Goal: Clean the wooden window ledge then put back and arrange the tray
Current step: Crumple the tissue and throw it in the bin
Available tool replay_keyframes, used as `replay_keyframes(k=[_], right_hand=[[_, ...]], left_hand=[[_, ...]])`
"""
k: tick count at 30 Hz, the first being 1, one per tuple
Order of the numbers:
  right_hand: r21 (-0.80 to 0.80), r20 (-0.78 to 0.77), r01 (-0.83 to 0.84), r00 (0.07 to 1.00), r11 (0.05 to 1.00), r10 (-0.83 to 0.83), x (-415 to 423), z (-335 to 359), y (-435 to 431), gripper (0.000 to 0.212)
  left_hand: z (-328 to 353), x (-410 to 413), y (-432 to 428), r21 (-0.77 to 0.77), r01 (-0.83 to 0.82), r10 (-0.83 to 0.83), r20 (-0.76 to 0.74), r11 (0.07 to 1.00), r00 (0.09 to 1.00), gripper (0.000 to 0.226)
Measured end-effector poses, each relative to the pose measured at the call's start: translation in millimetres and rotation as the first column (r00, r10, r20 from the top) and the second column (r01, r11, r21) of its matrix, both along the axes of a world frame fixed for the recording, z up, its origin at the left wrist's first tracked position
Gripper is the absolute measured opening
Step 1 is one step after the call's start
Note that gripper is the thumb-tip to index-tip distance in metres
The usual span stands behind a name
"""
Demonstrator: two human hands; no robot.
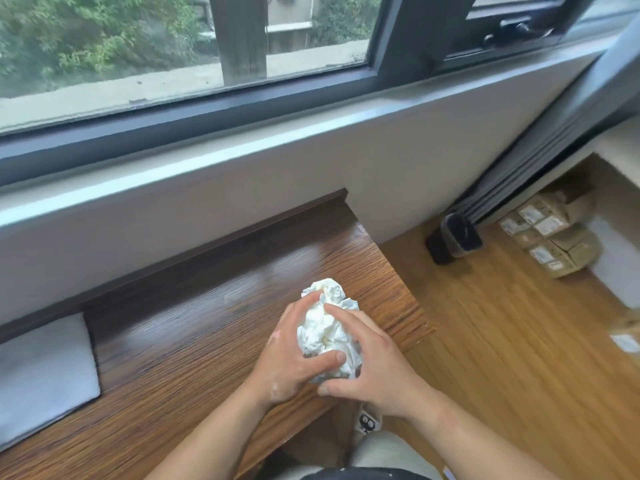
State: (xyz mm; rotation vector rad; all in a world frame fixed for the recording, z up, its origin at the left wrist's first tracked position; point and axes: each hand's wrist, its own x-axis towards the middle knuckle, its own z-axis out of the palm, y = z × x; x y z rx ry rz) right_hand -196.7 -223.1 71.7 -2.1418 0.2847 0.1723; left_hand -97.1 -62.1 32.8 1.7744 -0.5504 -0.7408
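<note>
The crumpled white tissue (325, 323) is held between both hands, just above the wooden window ledge (194, 327), near the right end of the ledge. The left hand (294, 351) grips the tissue from the 9 o'clock side, its fingers (308, 301) curled around the paper and the thumb lying across the lower front. The right hand (375, 367) grips from the 3 o'clock side, the fingers curved and the index finger on top of the paper.

The only labels are white stickers on the cardboard boxes (550, 237) at 3 o'clock on the floor (502, 358); their writing is too blurred to read. A small white tag (367, 421) at 6 o'clock shows a black cartoon face.

The right edge of the ledge drops to the floor just beside the right hand. At the back, a dark wooden strip (214, 247) meets the wall. Bare wood stretches toward 9 o'clock until a white cushion (41, 372). At 2 o'clock a grey curtain (554, 133) hangs.
</note>
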Motion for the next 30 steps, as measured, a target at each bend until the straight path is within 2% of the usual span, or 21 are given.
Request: replay_keyframes(k=[7,15,23,30], right_hand=[[0.025,0.046,0.081,0.996,0.996,-0.082,-45.0,-4.7,-91.6,0.099],[0.064,0.051,0.15,0.987,0.987,-0.154,-109.9,-6.0,-233.5,0.097],[0.094,0.059,0.302,0.949,0.949,-0.308,-164.6,3.7,-333.9,0.095],[0.082,0.029,0.438,0.897,0.895,-0.441,-178.9,2.1,-405.6,0.095]], left_hand=[[6.1,-33.0,-98.9,0.038,0.063,-0.065,0.043,0.997,0.997,0.09],[6.2,-90.2,-249.3,0.065,0.106,-0.105,-0.01,0.992,0.994,0.091],[18.6,-122.5,-367.7,0.084,0.272,-0.272,-0.005,0.959,0.962,0.088],[22.3,-121.0,-462.7,0.085,0.423,-0.423,-0.02,0.902,0.906,0.086]])
